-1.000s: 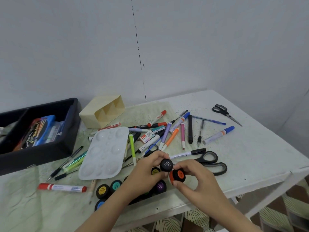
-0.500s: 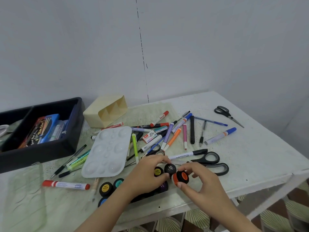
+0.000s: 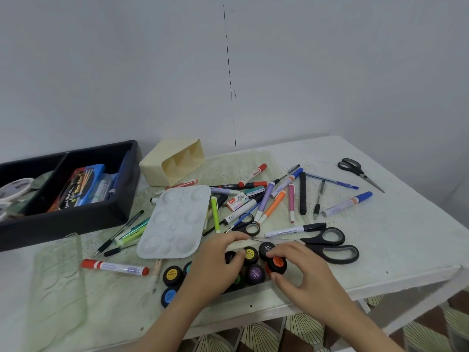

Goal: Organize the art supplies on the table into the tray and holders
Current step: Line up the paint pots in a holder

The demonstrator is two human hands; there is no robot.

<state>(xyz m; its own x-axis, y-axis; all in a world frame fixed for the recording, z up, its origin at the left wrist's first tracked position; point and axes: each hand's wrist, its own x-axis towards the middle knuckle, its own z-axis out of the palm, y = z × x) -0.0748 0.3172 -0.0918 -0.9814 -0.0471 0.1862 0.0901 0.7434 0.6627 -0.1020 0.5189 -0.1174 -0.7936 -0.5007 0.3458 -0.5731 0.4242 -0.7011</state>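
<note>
Jars (image 3: 255, 271) now down at the surface (image 3: 380, 250) near edge, unstowed; my right hand (image 3: 304, 273) fingers pinch the orange jar (image 3: 278, 262), left hand (image 3: 215, 260) hold unclear.

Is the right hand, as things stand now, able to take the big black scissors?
Probably not at once: the big black scissors lie close beside the right hand with nothing between, but it pinches the orange-lidded paint pot and must set that down first.

Orange-lidded paint pot (image 3: 278, 262), upright, pinched by the right hand (image 3: 302, 270); black pot (image 3: 267, 248) touching behind the grip, 2 pots labelled yellow (image 3: 250, 254) and purple (image 3: 255, 272) just left, markers (image 3: 291, 201) scattered beyond, black tray (image 3: 76, 217) and tipped cream holder (image 3: 162, 166) far left.
</note>
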